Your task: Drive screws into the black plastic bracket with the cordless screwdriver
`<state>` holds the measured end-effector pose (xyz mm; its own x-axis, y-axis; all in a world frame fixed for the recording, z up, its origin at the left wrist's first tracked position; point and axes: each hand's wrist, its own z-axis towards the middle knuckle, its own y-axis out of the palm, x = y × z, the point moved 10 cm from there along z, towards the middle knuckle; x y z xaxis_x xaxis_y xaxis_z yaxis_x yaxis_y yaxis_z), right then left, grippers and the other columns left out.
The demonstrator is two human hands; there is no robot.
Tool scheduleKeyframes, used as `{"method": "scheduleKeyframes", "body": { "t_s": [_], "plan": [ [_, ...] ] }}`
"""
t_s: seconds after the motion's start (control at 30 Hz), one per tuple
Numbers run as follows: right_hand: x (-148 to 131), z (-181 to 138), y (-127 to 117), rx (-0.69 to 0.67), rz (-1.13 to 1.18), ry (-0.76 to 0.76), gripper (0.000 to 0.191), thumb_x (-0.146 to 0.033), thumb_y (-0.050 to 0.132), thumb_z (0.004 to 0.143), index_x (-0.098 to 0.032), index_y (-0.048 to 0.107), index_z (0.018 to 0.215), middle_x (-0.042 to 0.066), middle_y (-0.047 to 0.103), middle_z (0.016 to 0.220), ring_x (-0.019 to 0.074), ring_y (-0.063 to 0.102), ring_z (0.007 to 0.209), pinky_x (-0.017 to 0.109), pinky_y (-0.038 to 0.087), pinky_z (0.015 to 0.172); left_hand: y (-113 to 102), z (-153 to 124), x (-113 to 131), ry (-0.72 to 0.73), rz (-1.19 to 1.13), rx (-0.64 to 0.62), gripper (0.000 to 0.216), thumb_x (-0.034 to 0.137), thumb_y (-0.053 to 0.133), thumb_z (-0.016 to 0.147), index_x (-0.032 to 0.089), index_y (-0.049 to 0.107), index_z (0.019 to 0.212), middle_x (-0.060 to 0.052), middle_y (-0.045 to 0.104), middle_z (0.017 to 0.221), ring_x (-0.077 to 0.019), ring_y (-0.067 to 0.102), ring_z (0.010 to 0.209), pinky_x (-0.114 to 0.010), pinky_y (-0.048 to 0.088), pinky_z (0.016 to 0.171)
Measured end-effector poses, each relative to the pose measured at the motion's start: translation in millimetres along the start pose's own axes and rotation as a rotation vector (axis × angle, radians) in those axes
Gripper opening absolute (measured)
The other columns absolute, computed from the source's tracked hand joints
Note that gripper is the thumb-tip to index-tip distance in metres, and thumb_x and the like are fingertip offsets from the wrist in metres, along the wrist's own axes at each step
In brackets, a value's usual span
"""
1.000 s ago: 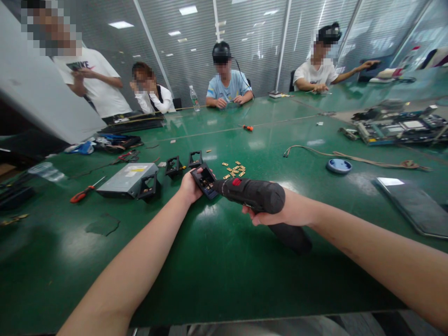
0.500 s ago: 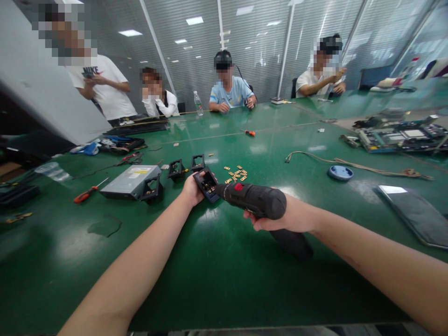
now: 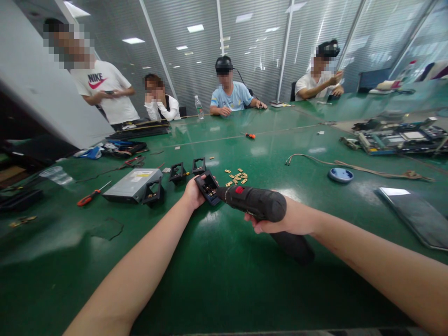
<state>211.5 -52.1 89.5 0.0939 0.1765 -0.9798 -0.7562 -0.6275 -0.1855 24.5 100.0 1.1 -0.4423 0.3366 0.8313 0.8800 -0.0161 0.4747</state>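
Note:
My left hand [image 3: 193, 192] is closed around the side of a black plastic housing [image 3: 213, 201], whose open face is turned towards the right. Small brass-coloured parts show inside it. My right hand [image 3: 269, 223] grips a black cordless drill [image 3: 255, 201] with a red mark on top. The drill's nose points left and meets the housing's opening; the bit's tip is hidden inside. Just beyond lies a loose cluster of small brass plates [image 3: 238, 177]. Left of my left hand stand similar black housings, one [image 3: 178, 173] upright and another [image 3: 153, 192] leaning by a metal box.
The grey metal drive box [image 3: 131, 185] and an orange screwdriver [image 3: 89, 198] lie to the left. On the right are a blue oval object [image 3: 340, 175], a cable [image 3: 364, 170], a dark phone-like slab [image 3: 415, 217] and circuit boards [image 3: 402, 137]. Several people are across the green table [image 3: 224, 280].
My view has tilted slightly, shifting the scene a little downward. Both hands keep their hold, and drill and housing stay together. Across the table, one person's hand has moved to the right.

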Motion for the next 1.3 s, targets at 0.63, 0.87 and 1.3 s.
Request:
{"method": "scheduleKeyframes", "body": {
  "t_s": [0.63, 0.87, 1.3],
  "plan": [
    [0.3, 0.4, -0.7, 0.005, -0.049, -0.021, 0.033, -0.014, 0.079, 0.070, -0.015, 0.066, 0.101, 0.004, 0.072, 0.090, 0.0185, 0.068, 0.079, 0.029, 0.056, 0.072, 0.8, -1.4, 0.3, -0.001, -0.020, -0.009, 0.023, 0.027, 0.056, 0.079, 0.011, 0.068, 0.088, -0.011, 0.071, 0.076, -0.0229, 0.068, 0.071, -0.035, 0.057, 0.067],
    [-2.9, 0.8, -1.2, 0.019, -0.072, -0.031, 0.033, -0.014, 0.079, 0.069, -0.015, 0.066, 0.100, 0.003, 0.071, 0.088, 0.0181, 0.067, 0.078, 0.029, 0.055, 0.071, 2.0, -3.1, 1.7, 0.012, -0.010, 0.006, 0.021, 0.026, 0.054, 0.079, 0.011, 0.068, 0.087, -0.010, 0.070, 0.074, -0.0224, 0.067, 0.070, -0.035, 0.056, 0.067],
    [-3.4, -0.6, -0.5, 0.015, -0.023, -0.025, 0.041, -0.013, 0.080, 0.070, -0.015, 0.064, 0.107, 0.004, 0.072, 0.089, 0.0177, 0.068, 0.075, 0.029, 0.055, 0.069, 0.4, -2.6, 0.6, -0.006, 0.009, 0.003, 0.024, 0.028, 0.052, 0.082, 0.011, 0.068, 0.084, -0.011, 0.071, 0.073, -0.0228, 0.068, 0.068, -0.035, 0.057, 0.066]
  ]
}}
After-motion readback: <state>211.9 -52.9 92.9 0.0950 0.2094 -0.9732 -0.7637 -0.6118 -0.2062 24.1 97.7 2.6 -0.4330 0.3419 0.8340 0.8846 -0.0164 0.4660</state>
